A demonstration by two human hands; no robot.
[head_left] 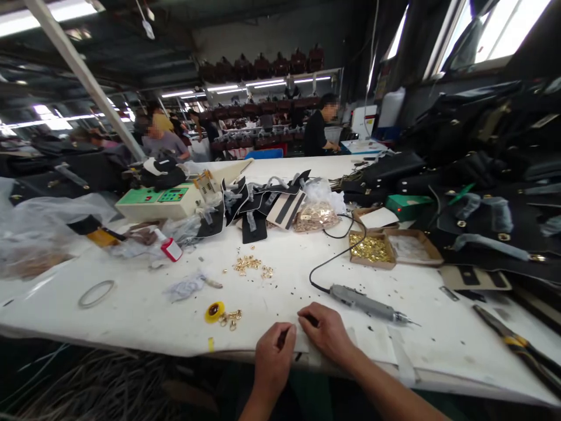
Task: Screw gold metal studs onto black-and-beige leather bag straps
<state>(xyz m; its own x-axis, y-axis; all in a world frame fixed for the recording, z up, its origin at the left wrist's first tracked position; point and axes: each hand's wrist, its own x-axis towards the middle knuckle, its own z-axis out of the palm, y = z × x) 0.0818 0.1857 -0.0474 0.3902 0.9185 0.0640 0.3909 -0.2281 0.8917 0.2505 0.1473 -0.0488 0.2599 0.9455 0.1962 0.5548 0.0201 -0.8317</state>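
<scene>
My left hand (276, 351) is at the front edge of the white table, its fingers curled and the thumb against them. Close to its right, my right hand (326, 330) rests on the tabletop, also closed. Whatever either hand holds, if anything, is hidden inside the fingers. Beyond my right hand lies a grey electric screwdriver (363, 301) with a black cord, its bit pointing right. To the left of my left hand are several gold metal rings (232, 318) beside a yellow round piece with a brown centre (214, 311). Small gold fittings (248, 265) lie scattered farther back.
A cardboard box of gold fittings (371, 248) stands at the back right, with pliers (517, 342) near the right edge. Black leather pieces (254, 227), a red-labelled bottle (170, 247) and a green-topped machine (160, 202) line the back. A person (322, 127) works beyond.
</scene>
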